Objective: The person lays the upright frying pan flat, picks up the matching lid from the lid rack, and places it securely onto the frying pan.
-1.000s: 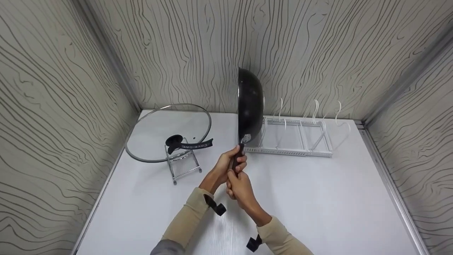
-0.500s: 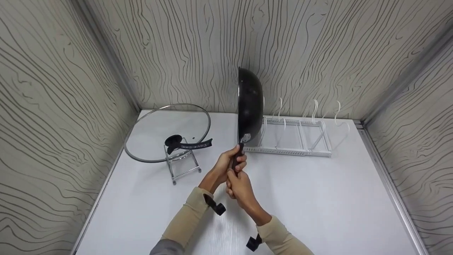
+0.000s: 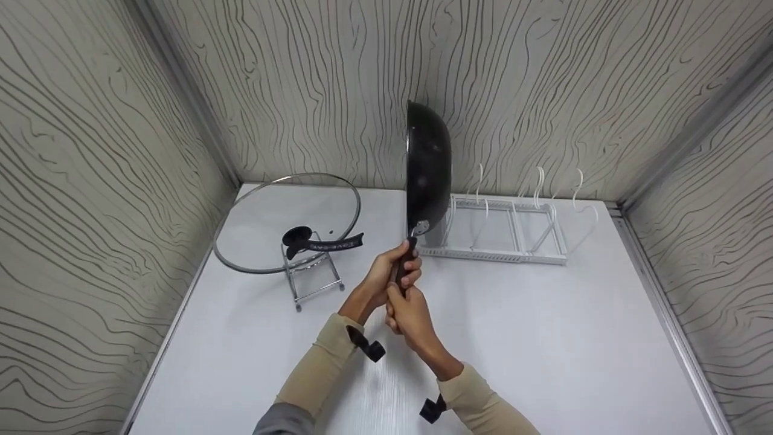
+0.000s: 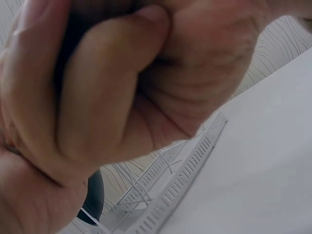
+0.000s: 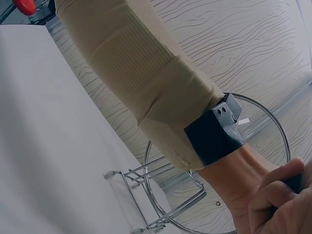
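Observation:
A dark wok [image 3: 430, 163] is held on edge, its open side facing left and its rounded base facing right. My left hand [image 3: 386, 275] grips the upper part of its dark handle [image 3: 403, 263]. Just below, my right hand [image 3: 412, 314] holds the handle's lower end. In the left wrist view, curled fingers [image 4: 97, 87] fill the upper left, and a bit of the wok [image 4: 93, 197] shows beneath them. The right wrist view shows my left hand [image 5: 275, 204] around the handle. Close to the wok's right side lies a white rack [image 3: 489, 258] with upright curved wire dividers.
On the left, a glass lid [image 3: 253, 271] with a black knob [image 3: 298, 234] leans in a chrome wire stand [image 3: 319, 294]. Wood-patterned walls [image 3: 302, 90] enclose the white table [image 3: 543, 338] at the back and sides. Something red [image 5: 24, 6] shows in the right wrist view's corner.
Both hands have raised the wok slightly, its top edge now higher against the back wall. Their hold on the handle looks the same. The view has shifted a little.

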`<act>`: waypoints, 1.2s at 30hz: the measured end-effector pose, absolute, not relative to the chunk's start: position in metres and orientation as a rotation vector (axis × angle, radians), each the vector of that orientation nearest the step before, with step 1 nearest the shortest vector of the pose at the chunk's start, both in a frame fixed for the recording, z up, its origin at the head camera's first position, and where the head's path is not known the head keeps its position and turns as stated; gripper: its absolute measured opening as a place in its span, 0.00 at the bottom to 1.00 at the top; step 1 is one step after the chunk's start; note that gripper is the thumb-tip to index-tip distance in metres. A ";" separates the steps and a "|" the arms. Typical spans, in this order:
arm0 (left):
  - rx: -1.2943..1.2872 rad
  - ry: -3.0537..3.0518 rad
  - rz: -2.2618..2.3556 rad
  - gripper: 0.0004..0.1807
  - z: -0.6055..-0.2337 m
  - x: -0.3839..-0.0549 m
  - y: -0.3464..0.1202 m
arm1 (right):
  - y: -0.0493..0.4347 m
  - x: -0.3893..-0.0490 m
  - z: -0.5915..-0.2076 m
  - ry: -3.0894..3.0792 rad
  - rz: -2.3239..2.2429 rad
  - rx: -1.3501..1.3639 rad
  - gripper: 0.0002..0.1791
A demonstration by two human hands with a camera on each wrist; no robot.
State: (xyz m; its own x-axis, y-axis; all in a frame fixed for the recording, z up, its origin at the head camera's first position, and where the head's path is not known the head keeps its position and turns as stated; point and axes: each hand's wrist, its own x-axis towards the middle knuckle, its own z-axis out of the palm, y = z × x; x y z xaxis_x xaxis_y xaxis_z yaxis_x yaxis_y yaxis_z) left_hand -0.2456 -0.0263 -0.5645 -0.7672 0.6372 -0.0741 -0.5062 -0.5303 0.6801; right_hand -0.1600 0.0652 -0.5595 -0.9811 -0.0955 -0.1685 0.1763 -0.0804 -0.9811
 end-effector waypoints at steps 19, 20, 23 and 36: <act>0.280 0.917 2.280 0.17 -0.553 -0.244 -0.024 | 0.067 -0.159 -0.549 1.994 -2.167 0.122 0.20; 0.279 0.918 2.280 0.17 -0.553 -0.244 -0.024 | 0.067 -0.159 -0.548 1.999 -2.164 0.126 0.20; 0.276 0.918 2.283 0.18 -0.551 -0.243 -0.024 | 0.066 -0.159 -0.547 2.013 -2.151 0.140 0.20; 0.314 0.894 2.287 0.18 -0.541 -0.241 -0.024 | 0.067 -0.157 -0.538 2.022 -2.159 0.142 0.19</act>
